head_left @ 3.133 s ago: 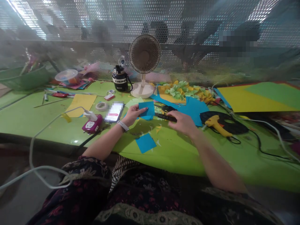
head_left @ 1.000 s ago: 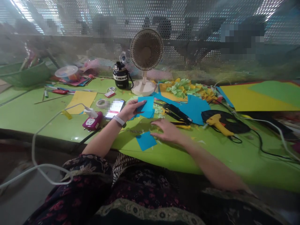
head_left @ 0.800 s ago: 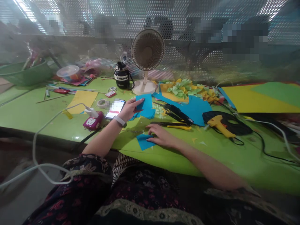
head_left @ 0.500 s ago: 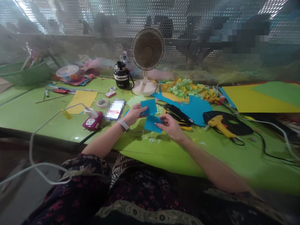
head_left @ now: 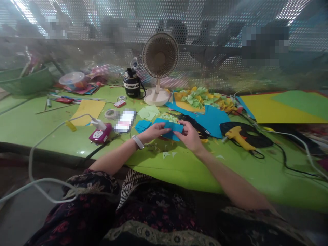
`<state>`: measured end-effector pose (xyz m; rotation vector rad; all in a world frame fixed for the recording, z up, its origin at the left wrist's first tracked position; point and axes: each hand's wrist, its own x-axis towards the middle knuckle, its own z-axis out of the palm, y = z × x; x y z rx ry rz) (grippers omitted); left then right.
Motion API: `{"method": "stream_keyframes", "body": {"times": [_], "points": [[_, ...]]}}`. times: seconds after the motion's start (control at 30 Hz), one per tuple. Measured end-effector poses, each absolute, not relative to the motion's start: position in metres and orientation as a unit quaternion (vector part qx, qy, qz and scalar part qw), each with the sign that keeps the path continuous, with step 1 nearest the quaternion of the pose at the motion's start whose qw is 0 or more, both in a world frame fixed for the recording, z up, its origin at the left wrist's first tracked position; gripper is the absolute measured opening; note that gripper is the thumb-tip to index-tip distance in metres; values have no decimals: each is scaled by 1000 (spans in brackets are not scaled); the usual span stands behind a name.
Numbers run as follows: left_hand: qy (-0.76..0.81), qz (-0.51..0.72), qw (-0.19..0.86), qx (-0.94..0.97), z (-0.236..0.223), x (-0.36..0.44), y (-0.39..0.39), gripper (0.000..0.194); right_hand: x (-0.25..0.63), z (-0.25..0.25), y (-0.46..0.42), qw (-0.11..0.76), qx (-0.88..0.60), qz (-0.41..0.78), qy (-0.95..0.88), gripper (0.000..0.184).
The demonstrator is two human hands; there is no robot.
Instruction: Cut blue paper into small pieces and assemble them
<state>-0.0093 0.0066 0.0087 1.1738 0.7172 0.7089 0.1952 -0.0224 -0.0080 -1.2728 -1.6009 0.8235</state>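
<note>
Item: blue craft paper strip (head_left: 173, 127), long axis lying crosswise, held just above the green tabletop (head_left: 230, 171). Left hand (head_left: 153, 132) pinches one end, right hand (head_left: 190, 137) the other (hands close together, equally near).

Bright white light glares through the perforated metal screen (head_left: 164, 13) at your top left and top right, washing out its holes, while everything behind it sits blurred, with blocky pixelated patches. The glossy green desk (head_left: 25, 126) catches a small gleam and bows toward the frame's edges under wide-lens distortion. Soft shadows pool beneath your left hand (head_left: 153, 131) and right hand (head_left: 189, 136).
</note>
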Motion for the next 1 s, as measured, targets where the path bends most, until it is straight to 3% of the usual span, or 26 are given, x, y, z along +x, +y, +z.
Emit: {"method": "stream_keyframes", "body": {"times": [0.17,0.37,0.57,0.77,1.0], "points": [[292,347,708,541,4,-7,9,29,198,0,-21,491,-559,260,-615,65],[311,356,673,569,7,-1,4,25,203,9,-19,468,-523,398,-591,50],[407,534,568,476,28,-13,10,23,217,19,1,524,-543,400,-521,47],[388,605,565,405,39,-22,20,10,199,28,29,473,-544,406,-561,36],[388,612,550,414,31,-22,24,10,161,19,58,389,-599,305,-630,28]]}}
